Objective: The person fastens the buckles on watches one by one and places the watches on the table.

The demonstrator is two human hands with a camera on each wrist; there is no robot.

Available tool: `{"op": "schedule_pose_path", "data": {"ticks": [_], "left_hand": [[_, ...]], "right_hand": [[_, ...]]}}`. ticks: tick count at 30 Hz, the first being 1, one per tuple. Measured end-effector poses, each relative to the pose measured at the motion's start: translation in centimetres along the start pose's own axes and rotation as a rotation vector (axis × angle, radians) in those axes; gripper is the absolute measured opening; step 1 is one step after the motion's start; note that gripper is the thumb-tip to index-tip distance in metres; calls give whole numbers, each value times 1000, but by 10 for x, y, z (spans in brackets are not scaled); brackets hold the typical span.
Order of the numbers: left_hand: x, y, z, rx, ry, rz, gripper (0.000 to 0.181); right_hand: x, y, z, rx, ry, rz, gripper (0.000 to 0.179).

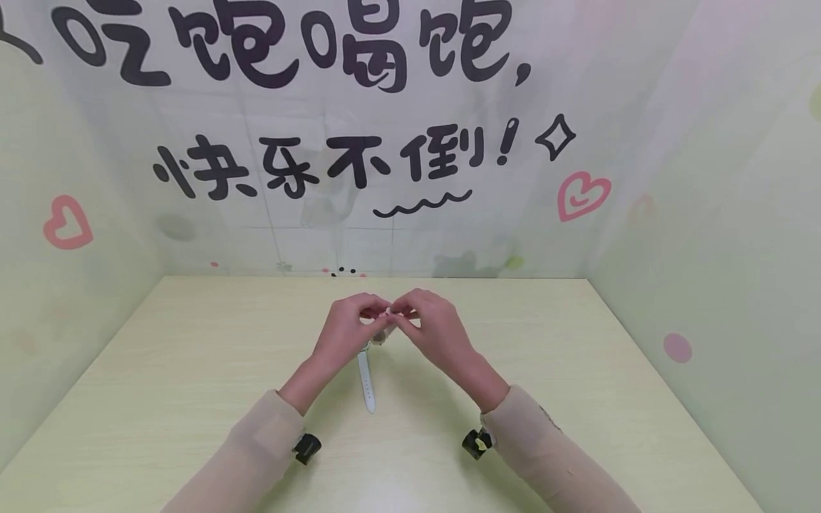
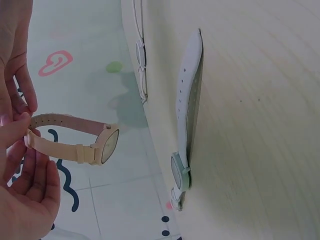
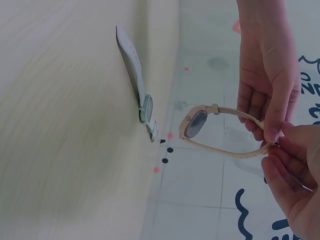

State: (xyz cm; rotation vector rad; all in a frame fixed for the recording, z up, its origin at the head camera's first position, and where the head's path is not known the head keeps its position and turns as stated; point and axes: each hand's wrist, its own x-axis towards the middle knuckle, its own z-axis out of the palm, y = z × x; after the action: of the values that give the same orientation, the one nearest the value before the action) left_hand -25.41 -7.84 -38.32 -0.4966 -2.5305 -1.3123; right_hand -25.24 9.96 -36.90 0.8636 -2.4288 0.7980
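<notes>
A pale pink-beige wristwatch (image 2: 105,145) hangs in the air between my two hands, its strap bent into a loop and its round face turned away from the fingers. My left hand (image 1: 346,328) pinches one strap end. Facing it, my right hand (image 1: 436,328) pinches the strap at the same spot, thumbs and fingertips meeting there. The fingers partly hide the buckle. Below the hands, a mint-green watch (image 3: 146,109) with a pale strap (image 1: 365,381) lies on the table; the left hand covers part of it in the head view.
Another white watch (image 2: 141,52) lies farther right on the light wooden table (image 1: 192,356), hidden by the right hand in the head view. A wall (image 1: 359,242) with dark lettering rises along the table's back edge. Side panels (image 1: 705,285) stand left and right.
</notes>
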Motion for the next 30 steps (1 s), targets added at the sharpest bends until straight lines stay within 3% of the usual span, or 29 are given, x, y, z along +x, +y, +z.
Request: {"op": "schedule_pose_path", "data": {"ticks": [14, 30], "left_hand": [[-3, 6, 6, 238, 18, 33, 16], [-5, 5, 12, 322, 19, 82, 20]], "right_hand": [[1, -3, 6, -40, 16, 81, 13], [-1, -2, 6, -73, 44, 107, 7]]}}
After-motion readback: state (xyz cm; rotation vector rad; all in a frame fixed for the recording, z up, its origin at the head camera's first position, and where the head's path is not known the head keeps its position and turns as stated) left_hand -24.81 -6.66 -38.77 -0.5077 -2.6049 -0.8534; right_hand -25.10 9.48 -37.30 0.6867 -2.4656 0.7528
